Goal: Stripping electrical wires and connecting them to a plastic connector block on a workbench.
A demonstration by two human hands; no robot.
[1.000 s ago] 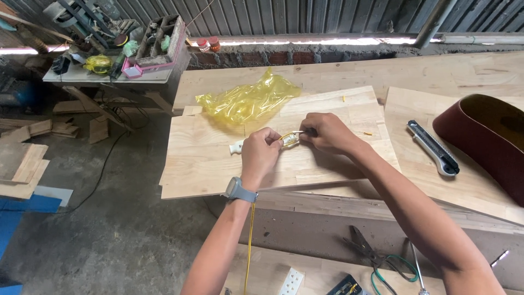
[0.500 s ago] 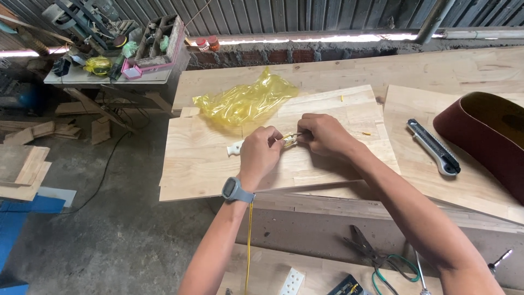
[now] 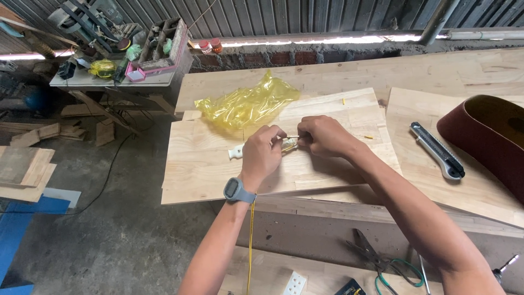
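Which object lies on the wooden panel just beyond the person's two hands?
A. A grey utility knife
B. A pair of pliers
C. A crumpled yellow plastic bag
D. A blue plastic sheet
C: the crumpled yellow plastic bag lies on the wooden panel just past the left hand and right hand; the utility knife lies off to the right on another board.

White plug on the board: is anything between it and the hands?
Nothing visible. Both the left hand and the right hand are already on the white plug and its wires; the yellow bag lies behind, clear of them.
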